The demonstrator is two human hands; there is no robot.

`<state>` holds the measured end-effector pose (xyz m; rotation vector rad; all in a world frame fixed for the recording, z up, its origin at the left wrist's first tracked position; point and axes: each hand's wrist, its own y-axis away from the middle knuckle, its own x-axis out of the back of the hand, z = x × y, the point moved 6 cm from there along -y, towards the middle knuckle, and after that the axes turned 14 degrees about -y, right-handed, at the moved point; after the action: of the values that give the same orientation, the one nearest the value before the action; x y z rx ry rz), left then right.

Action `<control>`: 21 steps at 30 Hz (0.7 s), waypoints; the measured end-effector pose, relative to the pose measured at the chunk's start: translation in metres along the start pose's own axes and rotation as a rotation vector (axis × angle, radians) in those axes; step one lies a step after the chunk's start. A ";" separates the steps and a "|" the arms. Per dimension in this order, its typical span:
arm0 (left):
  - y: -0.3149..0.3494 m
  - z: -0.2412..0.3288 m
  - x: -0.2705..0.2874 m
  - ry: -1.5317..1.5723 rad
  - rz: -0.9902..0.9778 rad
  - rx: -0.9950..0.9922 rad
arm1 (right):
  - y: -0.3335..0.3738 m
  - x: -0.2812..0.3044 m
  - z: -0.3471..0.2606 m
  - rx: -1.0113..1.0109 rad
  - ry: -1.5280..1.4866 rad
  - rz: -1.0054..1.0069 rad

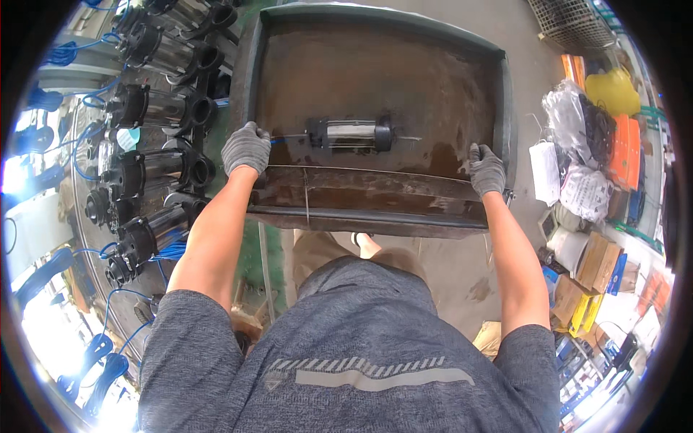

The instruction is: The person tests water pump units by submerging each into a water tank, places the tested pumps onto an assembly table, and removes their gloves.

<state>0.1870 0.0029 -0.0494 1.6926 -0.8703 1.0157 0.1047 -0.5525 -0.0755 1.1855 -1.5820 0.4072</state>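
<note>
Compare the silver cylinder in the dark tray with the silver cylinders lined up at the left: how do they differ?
The tray cylinder lies singly inside the dark tray, while the row cylinders sit side by side outside it. The row cylinders have wide, round-mouthed black fittings at one end; the tray cylinder shows none. Both kinds have shiny middles and black ends.

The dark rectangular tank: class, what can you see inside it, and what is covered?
Inside the tank is a cylinder with a shiny middle and black ends. Its underside, and whatever is directly beneath it, cannot be seen.
</note>
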 end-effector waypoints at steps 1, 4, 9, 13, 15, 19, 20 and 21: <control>0.000 0.000 0.000 0.002 0.004 -0.001 | 0.001 0.002 -0.003 -0.012 0.010 -0.007; 0.001 0.001 0.000 0.002 0.007 -0.006 | 0.003 0.005 -0.009 -0.046 0.029 -0.022; 0.001 0.002 0.001 -0.016 0.024 0.005 | 0.006 0.010 -0.017 -0.038 0.036 -0.017; 0.001 0.003 0.001 -0.021 0.017 0.003 | 0.007 0.010 -0.017 -0.067 0.034 -0.064; 0.001 0.003 0.001 -0.023 0.015 0.001 | 0.005 0.009 -0.016 -0.064 0.035 -0.074; 0.000 0.002 0.001 -0.031 0.017 0.008 | 0.003 0.007 -0.015 -0.041 0.041 -0.068; 0.000 0.002 0.001 -0.035 0.016 0.012 | 0.003 0.007 -0.015 -0.036 0.043 -0.060; -0.001 0.002 0.001 -0.029 0.015 0.009 | 0.003 0.007 -0.015 -0.042 0.056 -0.058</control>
<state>0.1882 0.0010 -0.0496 1.7148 -0.9000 1.0090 0.1106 -0.5435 -0.0634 1.1754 -1.4981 0.3647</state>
